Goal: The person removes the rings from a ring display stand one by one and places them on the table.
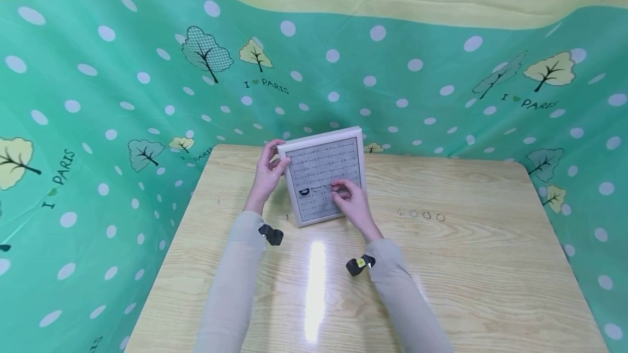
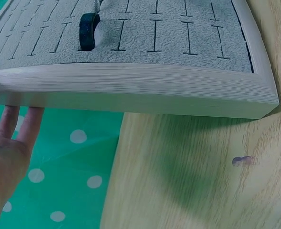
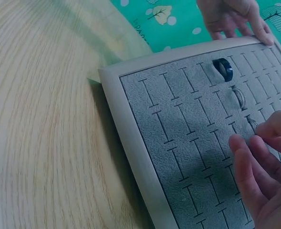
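A ring display tray (image 1: 321, 154) with a pale frame and grey slotted padding leans tilted up at the table's far side. My left hand (image 1: 267, 173) grips its upper left edge, thumb at the front rim. A dark blue ring (image 3: 225, 69) stands in one slot, and a silver ring (image 3: 240, 98) sits in the slot beside it. At the following slot in that row, my right hand (image 1: 355, 206) pinches a small silver ring (image 3: 252, 123) against the padding; its fingertips partly hide it.
Several rings (image 1: 427, 215) lie in a row on the wooden table (image 1: 490, 266), right of the tray. A small dark mark (image 2: 241, 161) shows on the tabletop left of the tray. Behind the table hangs a green dotted cloth (image 1: 417, 86).
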A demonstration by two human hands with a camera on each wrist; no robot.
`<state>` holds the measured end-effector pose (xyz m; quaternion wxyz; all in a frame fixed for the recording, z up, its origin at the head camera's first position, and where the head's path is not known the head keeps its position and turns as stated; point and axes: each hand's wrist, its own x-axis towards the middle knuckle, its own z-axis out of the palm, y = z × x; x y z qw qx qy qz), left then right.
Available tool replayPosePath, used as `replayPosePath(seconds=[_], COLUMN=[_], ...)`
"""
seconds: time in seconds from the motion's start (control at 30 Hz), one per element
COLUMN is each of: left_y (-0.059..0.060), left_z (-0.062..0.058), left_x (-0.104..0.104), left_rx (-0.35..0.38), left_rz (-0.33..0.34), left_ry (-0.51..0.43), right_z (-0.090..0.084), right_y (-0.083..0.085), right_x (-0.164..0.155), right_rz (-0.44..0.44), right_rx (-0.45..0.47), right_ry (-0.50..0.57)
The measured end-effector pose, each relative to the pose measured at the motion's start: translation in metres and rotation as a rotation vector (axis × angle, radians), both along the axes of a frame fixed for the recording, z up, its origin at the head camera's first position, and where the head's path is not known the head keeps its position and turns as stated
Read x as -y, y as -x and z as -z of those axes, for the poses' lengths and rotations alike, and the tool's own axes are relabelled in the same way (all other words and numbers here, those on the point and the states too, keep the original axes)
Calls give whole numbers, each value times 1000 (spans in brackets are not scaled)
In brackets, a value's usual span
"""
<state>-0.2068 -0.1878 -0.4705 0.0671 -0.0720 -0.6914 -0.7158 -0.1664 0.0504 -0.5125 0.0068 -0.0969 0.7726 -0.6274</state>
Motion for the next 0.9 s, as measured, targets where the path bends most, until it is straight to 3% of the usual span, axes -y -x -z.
replayPosePath(seconds=[0.37,0.9], left_y=[1,0], left_z=[0,1], left_x=[0,1], left_rx=[-27,1], left_rz=[8,-1], left_ry=[-3,23], right_z=[6,6], right_y=[7,7], right_x=[11,11], right_rz=[63,41], right_rx=[-167,-189], right_ry=[-99,-91])
